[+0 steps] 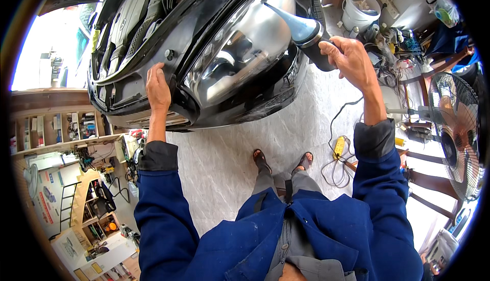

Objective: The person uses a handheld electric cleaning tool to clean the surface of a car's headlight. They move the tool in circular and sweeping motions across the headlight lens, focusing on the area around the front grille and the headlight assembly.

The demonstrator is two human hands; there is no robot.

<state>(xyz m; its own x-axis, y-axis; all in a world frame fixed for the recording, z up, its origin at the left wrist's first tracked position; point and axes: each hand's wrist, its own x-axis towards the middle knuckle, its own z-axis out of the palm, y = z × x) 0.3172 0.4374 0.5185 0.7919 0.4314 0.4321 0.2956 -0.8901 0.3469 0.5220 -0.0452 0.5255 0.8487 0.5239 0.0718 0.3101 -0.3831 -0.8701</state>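
In my right hand [349, 60] is a headlight vapour cup [306, 40], with a dark body, a metal band and a pale bluish, tapering spout. My fingers and thumb close round its dark lower body. The cup is tilted, its spout tip pointing left over the upper part of the car's large clear headlight [240, 46]. Whether the tip touches the lens I cannot tell. To the left of the lamp, my left hand [157, 88] lies on the black front panel of the car [132, 84], holding nothing, fingers stretched out. Just beyond its fingertips sits a small dark round knob [170, 54].
The bonnet is up over the engine bay [127, 20]. On the floor at right lie a yellow power strip [339, 148] and looping black cord. A standing fan [457, 135], a white bucket [360, 10] and clutter line the right. Shelves [56, 127] stand at left.
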